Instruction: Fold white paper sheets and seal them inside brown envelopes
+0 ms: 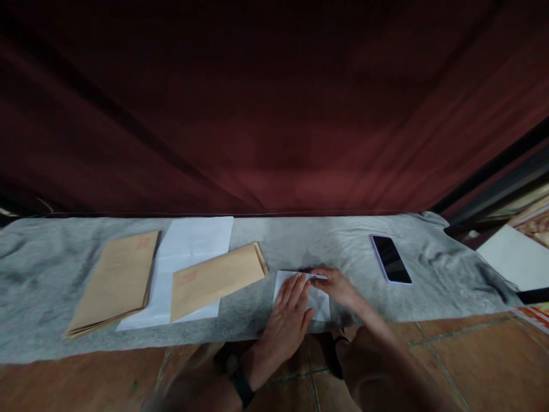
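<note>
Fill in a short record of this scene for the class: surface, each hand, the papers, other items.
surface: grey felt cloth spread on a tiled floor
left hand: left hand flat, palm down, on the folded white paper
right hand: right hand fingertips pinching the paper's far edge
envelopes: single brown envelope lying partly on a white sheet; stack of brown envelopes to its left
other items: smartphone, screen dark, right of the hands
backdrop: dark red curtain

The left hand (288, 320) lies flat, fingers spread; the right hand (338, 286) reaches beside it, fingertips down.
</note>
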{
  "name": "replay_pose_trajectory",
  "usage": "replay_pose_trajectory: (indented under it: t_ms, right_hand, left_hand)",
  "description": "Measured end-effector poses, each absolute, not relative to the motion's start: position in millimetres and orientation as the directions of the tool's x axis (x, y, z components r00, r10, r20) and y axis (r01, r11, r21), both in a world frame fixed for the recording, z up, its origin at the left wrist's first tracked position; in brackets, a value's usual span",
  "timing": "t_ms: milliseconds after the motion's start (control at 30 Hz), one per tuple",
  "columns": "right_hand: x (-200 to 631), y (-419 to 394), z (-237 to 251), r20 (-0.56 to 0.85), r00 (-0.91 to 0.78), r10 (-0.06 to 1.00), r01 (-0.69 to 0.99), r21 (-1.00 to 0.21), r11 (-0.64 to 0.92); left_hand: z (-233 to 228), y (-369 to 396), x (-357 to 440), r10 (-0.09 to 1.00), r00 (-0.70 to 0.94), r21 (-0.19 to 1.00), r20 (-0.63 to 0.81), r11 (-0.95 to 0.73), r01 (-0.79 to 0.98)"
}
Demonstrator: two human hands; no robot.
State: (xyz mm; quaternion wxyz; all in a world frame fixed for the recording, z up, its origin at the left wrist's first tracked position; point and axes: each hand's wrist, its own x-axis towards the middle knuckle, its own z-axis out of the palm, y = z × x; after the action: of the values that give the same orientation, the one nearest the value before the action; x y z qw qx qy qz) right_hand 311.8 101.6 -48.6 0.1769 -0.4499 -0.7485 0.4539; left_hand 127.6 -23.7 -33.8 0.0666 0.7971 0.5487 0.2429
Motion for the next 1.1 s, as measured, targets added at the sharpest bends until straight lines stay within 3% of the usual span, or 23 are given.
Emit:
replay_pose_trajectory:
  t_ms: [133,233,400,733,867,1100]
  right_hand:
    - [297,93,-48,0.103,-0.476,0.873,0.671,-0.599,0.437]
    - [282,72,-46,0.213,-0.487,0.847,0.679,-0.517,0.521]
    - [263,36,-56,0.188,-0.647,0.739,0.578,-0.511,0.636]
    - [290,44,-68,0.218,-0.615,0.758,0.722,-0.229,0.652]
    - [304,50,-68,0.241,-0.531,0.813,0.774,-0.252,0.580]
    - [320,64,-68,0.225,-0.335,0.915,0.795,-0.454,0.403]
  left_hand:
    - [-52,-24,137,0.924,0.271,0.259,0.270,-0.340,0.904]
    - [-69,-22,138,0.933,0.227,0.288,0.278,-0.306,0.907]
    - [-96,-19,135,0.942,0.175,0.384,0.285,-0.280,0.880]
    - [-81,-28,109,0.944,0.034,0.208,0.328,-0.108,0.972]
    - [-79,-32,102,0.948,0.024,0.192,0.318,-0.089,0.977]
    - [-48,-18,91,0.952,0.103,0.260,0.287,-0.181,0.948]
